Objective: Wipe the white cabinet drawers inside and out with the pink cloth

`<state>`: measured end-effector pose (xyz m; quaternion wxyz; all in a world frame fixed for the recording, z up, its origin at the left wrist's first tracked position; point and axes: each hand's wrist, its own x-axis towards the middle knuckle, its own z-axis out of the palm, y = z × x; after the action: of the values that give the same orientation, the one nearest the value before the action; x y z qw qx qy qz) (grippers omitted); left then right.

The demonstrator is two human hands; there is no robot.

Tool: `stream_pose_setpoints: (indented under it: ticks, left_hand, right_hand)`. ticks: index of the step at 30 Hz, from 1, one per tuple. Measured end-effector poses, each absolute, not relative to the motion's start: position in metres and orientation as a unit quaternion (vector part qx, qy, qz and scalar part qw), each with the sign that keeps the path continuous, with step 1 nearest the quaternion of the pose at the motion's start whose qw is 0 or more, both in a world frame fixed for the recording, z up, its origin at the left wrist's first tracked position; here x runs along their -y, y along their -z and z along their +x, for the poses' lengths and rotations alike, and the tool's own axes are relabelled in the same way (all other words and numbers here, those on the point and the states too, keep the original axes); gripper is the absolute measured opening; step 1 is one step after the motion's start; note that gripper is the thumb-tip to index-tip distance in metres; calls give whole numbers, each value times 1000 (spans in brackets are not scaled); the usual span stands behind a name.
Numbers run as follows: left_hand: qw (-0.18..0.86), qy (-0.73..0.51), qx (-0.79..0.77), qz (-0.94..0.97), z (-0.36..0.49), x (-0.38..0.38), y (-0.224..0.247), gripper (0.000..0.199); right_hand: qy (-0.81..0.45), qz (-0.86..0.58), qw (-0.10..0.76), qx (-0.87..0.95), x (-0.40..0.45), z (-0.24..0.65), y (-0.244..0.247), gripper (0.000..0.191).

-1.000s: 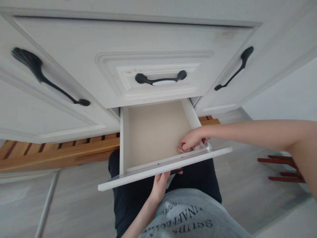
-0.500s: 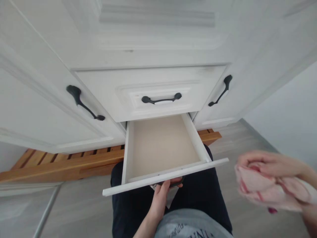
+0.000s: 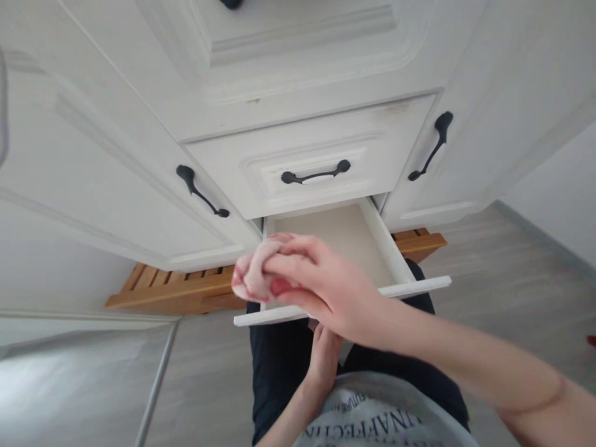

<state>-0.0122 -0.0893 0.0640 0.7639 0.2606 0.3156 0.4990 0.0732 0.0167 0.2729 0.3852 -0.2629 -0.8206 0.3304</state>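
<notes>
My right hand is wrapped round a bunched pink and white cloth, above the left part of a pulled-out white drawer. The light drawer bottom shows behind the hand, with nothing on its visible part. Below the drawer front, my left hand reaches up to its underside; the drawer front and my right hand hide its fingertips, so what it grips cannot be seen.
Above the drawer is a closed drawer with a dark handle. Cabinet doors with dark handles flank it. A slatted wooden bench stands under the cabinet. My legs in dark trousers are beneath the drawer.
My right hand has swung left with the cloth, from beside the drawer to over it. The view has shifted and tilted. My left hand remains below the drawer front.
</notes>
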Motion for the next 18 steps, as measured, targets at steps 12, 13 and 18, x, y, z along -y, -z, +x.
stream_pose_setpoints:
  ticks: [12,13,18]
  left_hand:
    - [710,-511,-454,169,-17,84,-71,29]
    - [711,-509,-457,164,-18,84,-70,30]
    - [716,-498,-466,146,-23,84,-64,37]
  right_hand:
    - [-658,-167,33,734,-79,7,-169,31]
    - [-651,-186,29,736,-78,27,-176,38]
    - [-595,-295,-82,743,-65,149,-218,61]
